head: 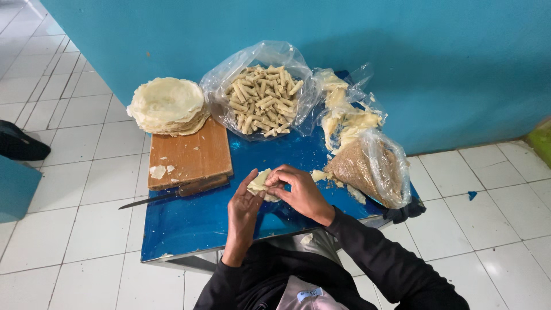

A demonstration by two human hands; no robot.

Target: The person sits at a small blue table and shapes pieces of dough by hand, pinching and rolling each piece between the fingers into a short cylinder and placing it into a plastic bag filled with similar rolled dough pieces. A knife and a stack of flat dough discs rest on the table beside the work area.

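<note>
Right now both hands meet over the near-middle of the blue surface (189,224). Left hand (244,209) cups a wrapper (259,182) from below, right hand (298,192) fingers pinch its top edge. Wrapper sits between them, long axis roughly left-right. Knife (172,193) and board (189,154) left; wrapper stack (169,106), bag of rolls (263,99) far.
</note>
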